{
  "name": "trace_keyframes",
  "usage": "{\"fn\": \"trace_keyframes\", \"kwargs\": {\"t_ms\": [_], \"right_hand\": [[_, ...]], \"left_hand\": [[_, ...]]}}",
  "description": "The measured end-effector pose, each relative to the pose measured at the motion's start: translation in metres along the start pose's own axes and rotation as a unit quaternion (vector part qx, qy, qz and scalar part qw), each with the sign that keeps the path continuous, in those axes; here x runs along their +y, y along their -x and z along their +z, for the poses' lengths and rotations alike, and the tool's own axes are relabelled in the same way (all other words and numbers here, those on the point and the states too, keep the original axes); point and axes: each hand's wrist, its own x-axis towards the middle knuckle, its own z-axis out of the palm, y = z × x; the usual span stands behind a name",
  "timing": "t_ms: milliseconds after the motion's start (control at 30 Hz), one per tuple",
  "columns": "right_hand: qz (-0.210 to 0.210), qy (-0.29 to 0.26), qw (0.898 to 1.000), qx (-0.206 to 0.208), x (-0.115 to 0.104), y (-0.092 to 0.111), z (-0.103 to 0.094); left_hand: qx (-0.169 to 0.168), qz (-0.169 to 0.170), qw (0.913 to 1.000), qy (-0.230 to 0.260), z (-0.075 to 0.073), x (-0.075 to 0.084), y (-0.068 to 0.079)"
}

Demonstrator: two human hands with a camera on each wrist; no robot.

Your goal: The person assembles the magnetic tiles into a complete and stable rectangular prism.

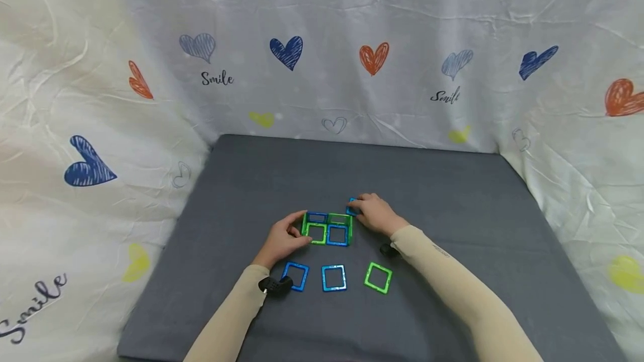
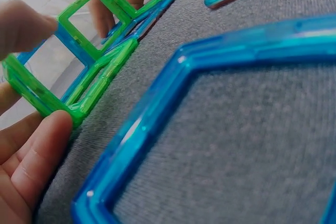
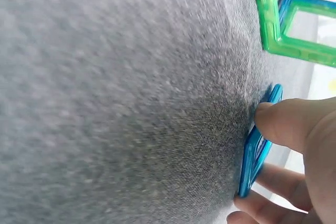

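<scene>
Square magnetic tiles, open-framed in green and blue, are joined into a low box-like structure [image 1: 327,234] with upright sides. My left hand [image 1: 282,242] grips its left end, with the thumb in front and fingers behind an upright green tile [image 2: 34,85]. To the right of the structure, my right hand [image 1: 378,214] pinches a separate blue square tile [image 3: 248,158] between thumb and fingers. That tile is tilted close to the grey cloth, apart from the green corner of the structure in the right wrist view. The hand hides part of it in the head view.
Three loose square tiles lie in front of the structure: a blue one [image 1: 305,279] by the left wrist, a blue one [image 1: 334,266] in the middle and a green one [image 1: 381,267] at right. The grey table [image 1: 432,189] meets a heart-printed curtain [image 1: 332,88] behind.
</scene>
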Motion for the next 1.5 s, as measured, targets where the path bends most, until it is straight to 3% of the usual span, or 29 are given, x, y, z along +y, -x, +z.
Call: {"fn": "trace_keyframes", "kwargs": {"t_ms": [167, 400, 600, 767, 1200, 1500], "right_hand": [[0.001, -0.001, 1.0, 0.014, -0.002, 0.005, -0.004], [0.006, -0.02, 0.999, 0.035, -0.01, 0.004, -0.025], [-0.006, -0.012, 1.0, 0.027, -0.032, -0.004, -0.04], [-0.039, -0.001, 0.999, 0.018, -0.056, -0.008, -0.045], [-0.161, 0.031, 0.986, 0.016, -0.091, -0.01, -0.032], [-0.17, 0.037, 0.985, 0.014, -0.099, -0.011, -0.02]], "left_hand": [[-0.007, 0.004, 1.0, 0.003, -0.003, -0.002, -0.001], [-0.009, 0.002, 1.0, 0.002, -0.003, -0.003, -0.002], [-0.008, -0.001, 1.0, 0.003, -0.002, -0.003, -0.003], [-0.007, -0.006, 0.9999, 0.008, -0.002, -0.002, -0.003], [-0.005, -0.008, 0.9999, 0.009, -0.001, 0.0, -0.002], [-0.007, -0.005, 0.9999, 0.01, -0.002, 0.0, -0.001]]}}
